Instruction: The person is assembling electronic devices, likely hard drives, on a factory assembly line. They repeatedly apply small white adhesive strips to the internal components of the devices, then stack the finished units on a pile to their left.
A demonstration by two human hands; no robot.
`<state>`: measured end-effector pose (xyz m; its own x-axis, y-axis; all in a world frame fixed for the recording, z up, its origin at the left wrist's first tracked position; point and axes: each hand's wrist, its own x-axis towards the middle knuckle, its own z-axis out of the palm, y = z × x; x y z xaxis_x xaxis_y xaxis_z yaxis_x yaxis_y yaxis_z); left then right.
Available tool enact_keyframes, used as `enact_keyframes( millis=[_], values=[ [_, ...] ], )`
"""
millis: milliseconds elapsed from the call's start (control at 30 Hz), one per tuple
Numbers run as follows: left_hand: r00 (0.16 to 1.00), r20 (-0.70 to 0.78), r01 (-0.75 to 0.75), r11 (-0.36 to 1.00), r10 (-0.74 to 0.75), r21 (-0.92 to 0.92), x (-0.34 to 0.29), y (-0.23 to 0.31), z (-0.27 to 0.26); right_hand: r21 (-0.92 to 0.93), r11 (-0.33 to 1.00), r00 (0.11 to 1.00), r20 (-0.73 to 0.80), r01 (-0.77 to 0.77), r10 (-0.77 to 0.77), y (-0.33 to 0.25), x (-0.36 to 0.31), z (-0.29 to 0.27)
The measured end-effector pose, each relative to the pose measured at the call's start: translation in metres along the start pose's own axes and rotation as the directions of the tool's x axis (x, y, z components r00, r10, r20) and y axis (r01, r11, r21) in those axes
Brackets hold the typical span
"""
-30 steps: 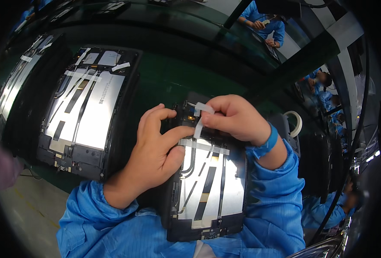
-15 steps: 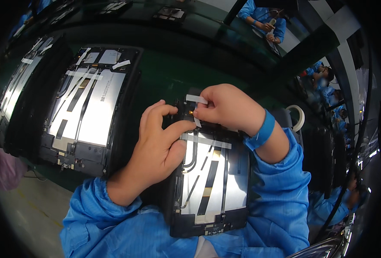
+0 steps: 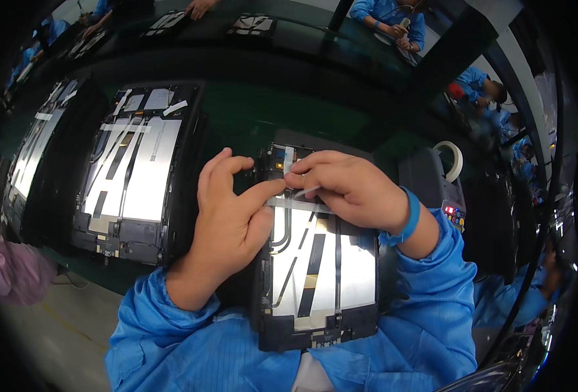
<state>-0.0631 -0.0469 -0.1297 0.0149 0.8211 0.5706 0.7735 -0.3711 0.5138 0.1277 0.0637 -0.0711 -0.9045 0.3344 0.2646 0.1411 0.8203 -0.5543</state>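
Observation:
In front of me lies an opened tablet-like device with a silvery panel, dark flat cables and a black frame. My left hand has its fingers apart, the index fingertip resting on the device's upper part beside the right fingertips. The fingers of my right hand are pinched together at a thin whitish strip of tape. Just above the fingertips, a pale tape strip runs lengthwise over the small parts at the top. Another tape strip crosses the panel's upper edge, partly covered by my right hand.
To the left stand stacks of similar opened devices, the farther one near the picture's rim. A grey tape dispenser with a tape roll and coloured buttons is at the right. Co-workers sit across and along the line; a pink sleeve shows at left.
My right hand has moved down and toward me. The strip that lay crosswise at its fingertips is gone from there; one now runs lengthwise. The dispenser has come into fuller view.

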Motion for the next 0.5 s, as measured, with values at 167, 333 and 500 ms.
enact_keyframes(
  millis=[167,333,500],
  values=[
    [0.997,-0.058,-0.042,0.999,0.043,0.024,0.000,0.011,-0.007,-0.384,0.909,0.987,0.068,0.160,-0.145,-0.021,-0.008,0.000],
    [0.952,0.057,-0.288,0.941,0.302,-0.177,0.005,0.047,-0.027,-0.365,0.920,0.985,-0.044,0.139,-0.166,-0.053,-0.038,0.006],
    [0.912,0.069,-0.398,0.913,0.404,-0.092,0.013,0.088,-0.030,-0.370,0.929,0.928,-0.349,-0.010,-0.129,-0.068,-0.072,0.008]
  ],
)
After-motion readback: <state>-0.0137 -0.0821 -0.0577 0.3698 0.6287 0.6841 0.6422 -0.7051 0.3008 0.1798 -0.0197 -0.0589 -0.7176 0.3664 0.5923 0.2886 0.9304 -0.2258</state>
